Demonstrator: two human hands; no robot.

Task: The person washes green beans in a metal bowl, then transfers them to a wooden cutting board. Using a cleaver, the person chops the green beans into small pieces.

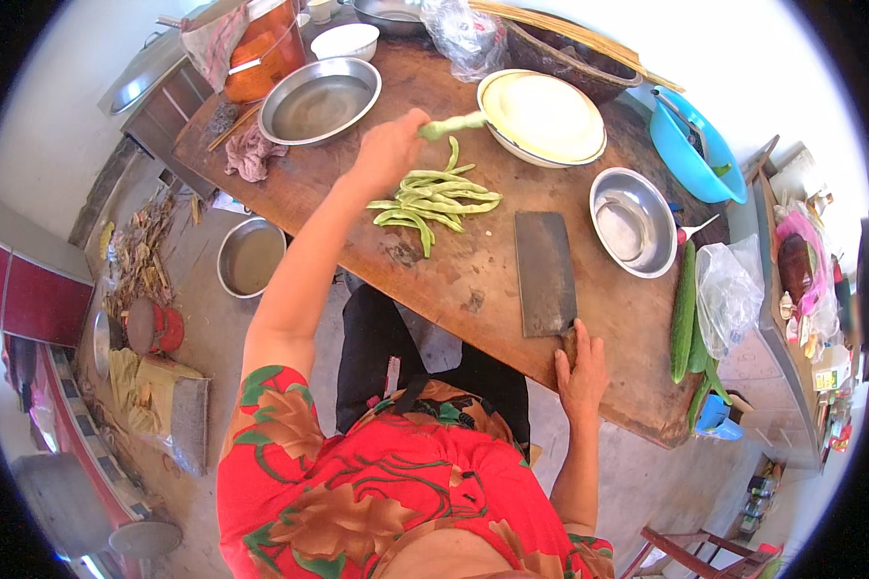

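In my left hand [394,147], the fingers are closed on some green beans [457,124], smeared by motion, held above the table between a steel basin and a covered bowl. Just below that hand lies a loose pile of long green beans [434,201] on the wood. A dark, broad-bladed cleaver [545,275] lies flat to the right of the pile, its handle toward me. At the near edge, my right hand [581,374] has its thumb and fingers about the cleaver's handle; part of the grip is hidden.
On the worn wooden table [473,299] stand a water-filled steel basin [321,101], a bowl with a pale yellow top [543,116] and another steel basin [632,222]. Long cucumbers [683,309] and a plastic bag [729,294] lie right, below a blue tub [690,145].
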